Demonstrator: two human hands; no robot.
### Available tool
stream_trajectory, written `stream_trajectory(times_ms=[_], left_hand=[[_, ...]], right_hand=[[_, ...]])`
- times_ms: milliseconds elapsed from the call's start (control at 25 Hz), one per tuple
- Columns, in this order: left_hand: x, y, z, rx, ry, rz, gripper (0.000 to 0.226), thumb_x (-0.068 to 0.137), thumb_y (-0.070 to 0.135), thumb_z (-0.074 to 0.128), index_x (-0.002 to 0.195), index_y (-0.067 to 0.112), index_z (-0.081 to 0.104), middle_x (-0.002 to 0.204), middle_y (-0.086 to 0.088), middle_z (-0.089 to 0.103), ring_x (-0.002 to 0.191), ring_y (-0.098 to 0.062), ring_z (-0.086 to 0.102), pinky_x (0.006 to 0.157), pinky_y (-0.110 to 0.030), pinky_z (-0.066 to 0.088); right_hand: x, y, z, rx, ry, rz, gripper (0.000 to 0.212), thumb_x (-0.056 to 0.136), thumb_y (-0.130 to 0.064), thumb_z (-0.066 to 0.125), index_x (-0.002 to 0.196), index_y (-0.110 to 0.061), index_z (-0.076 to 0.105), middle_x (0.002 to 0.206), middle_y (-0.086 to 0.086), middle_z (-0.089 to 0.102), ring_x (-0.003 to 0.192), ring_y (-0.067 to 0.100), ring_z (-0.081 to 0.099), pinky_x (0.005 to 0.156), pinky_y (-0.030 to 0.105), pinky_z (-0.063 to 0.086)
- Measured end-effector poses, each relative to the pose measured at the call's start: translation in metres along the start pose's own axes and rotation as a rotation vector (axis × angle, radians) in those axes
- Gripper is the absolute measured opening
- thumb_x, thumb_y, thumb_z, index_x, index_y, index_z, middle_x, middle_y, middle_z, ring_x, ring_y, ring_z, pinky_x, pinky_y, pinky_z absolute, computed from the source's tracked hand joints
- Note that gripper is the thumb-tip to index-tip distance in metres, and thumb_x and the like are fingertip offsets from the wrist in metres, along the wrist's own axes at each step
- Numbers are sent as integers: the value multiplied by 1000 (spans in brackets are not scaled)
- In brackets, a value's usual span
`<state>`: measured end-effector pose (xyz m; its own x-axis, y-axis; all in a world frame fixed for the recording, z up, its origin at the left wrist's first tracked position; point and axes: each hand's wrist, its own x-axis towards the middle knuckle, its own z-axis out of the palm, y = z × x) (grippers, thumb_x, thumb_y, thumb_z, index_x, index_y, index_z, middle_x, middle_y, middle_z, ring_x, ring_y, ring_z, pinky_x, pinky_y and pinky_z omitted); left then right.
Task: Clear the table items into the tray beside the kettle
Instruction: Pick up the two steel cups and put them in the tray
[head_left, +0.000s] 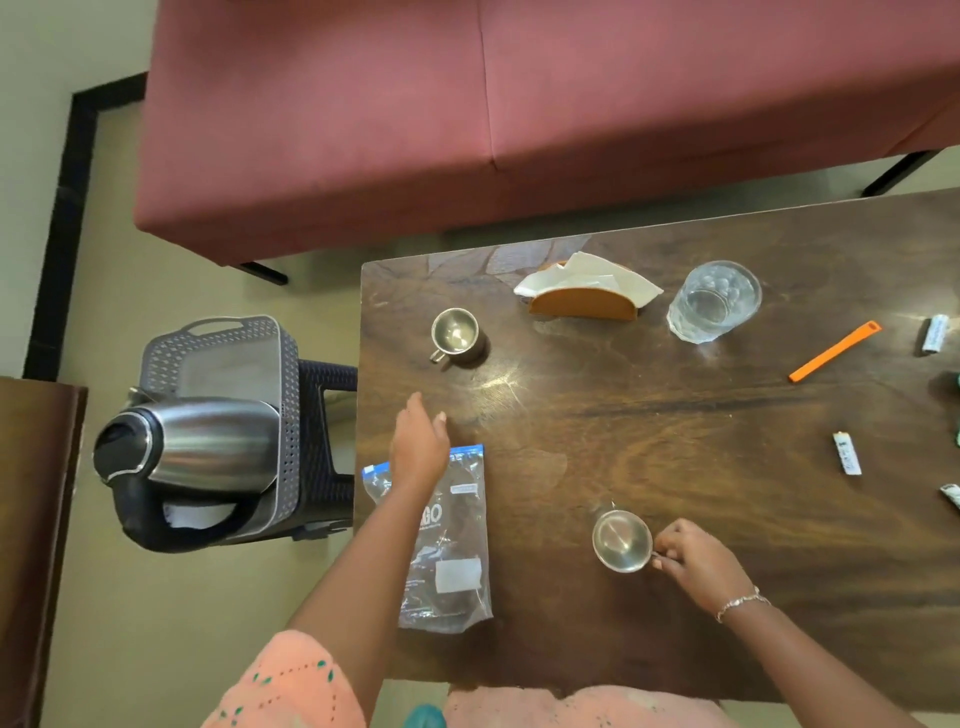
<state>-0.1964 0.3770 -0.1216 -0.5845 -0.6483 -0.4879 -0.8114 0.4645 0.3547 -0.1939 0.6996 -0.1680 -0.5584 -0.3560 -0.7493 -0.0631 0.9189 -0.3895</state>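
Note:
On the dark wooden table (675, 415), my right hand (696, 564) pinches the handle of a small steel cup (622, 540) near the front edge. My left hand (420, 447) hovers open over the top of a clear zip bag (449, 545) at the table's left edge. A second steel cup (457, 335) stands further back, beyond my left hand. The grey perforated tray (218, 358) sits on a dark stool left of the table, with the steel kettle (192, 449) lying partly over it.
A napkin holder (584, 296) with white napkins, a glass of water (714, 301), an orange strip (834, 351) and several small sachets (847, 453) lie toward the right. A pink sofa (519, 104) stands behind the table.

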Motion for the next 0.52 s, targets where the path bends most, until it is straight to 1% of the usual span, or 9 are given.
stream_trajectory(times_ms=[160, 240, 280, 320, 400, 480, 520], left_hand=[[56, 13, -12, 2, -37, 6, 49, 98, 22, 38, 144, 12, 25, 144, -16, 39, 131, -33, 39, 106, -41, 31], [74, 19, -10, -46, -66, -19, 47, 99, 21, 36, 144, 17, 25, 144, -15, 40, 131, -32, 38, 107, -41, 31], [80, 21, -8, -72, -76, -39, 44, 99, 21, 36, 142, 19, 29, 142, -15, 43, 129, -33, 41, 105, -41, 33], [85, 22, -6, -89, -83, -52, 40, 98, 21, 36, 138, 20, 35, 137, -15, 48, 124, -33, 45, 102, -40, 37], [90, 22, -1, -97, -89, -63, 29, 98, 21, 37, 124, 19, 48, 124, -14, 58, 113, -31, 53, 91, -37, 41], [94, 21, 5, -98, -87, -72, 21, 97, 20, 38, 111, 14, 54, 112, -13, 63, 104, -30, 57, 82, -35, 43], [94, 20, 9, -117, -84, -82, 20, 97, 19, 40, 105, 11, 56, 108, -13, 64, 101, -29, 58, 81, -36, 45]], right_hand=[[3, 3, 0, 27, -11, -37, 5, 86, -20, 62, 83, -19, 65, 98, 2, 61, 90, 16, 59, 80, 28, 43], [4, 6, 0, 9, -17, -67, 10, 87, -19, 61, 91, -13, 69, 96, 1, 63, 93, 17, 60, 82, 27, 42], [6, 8, 0, 2, -19, -77, 13, 87, -19, 61, 94, -11, 69, 95, 0, 62, 94, 16, 60, 82, 26, 42], [6, 8, 0, 3, -16, -84, 13, 87, -18, 61, 95, -11, 69, 93, -1, 61, 95, 15, 60, 82, 24, 42], [6, 7, -2, 5, -16, -97, 13, 86, -18, 63, 95, -11, 69, 91, -3, 59, 95, 14, 60, 82, 22, 41], [7, 7, -2, 8, -33, -104, 14, 86, -17, 64, 96, -10, 69, 92, -3, 60, 95, 14, 60, 83, 22, 41], [7, 6, -3, 11, -44, -102, 14, 86, -17, 64, 96, -11, 70, 93, -2, 60, 95, 13, 60, 83, 21, 40]])
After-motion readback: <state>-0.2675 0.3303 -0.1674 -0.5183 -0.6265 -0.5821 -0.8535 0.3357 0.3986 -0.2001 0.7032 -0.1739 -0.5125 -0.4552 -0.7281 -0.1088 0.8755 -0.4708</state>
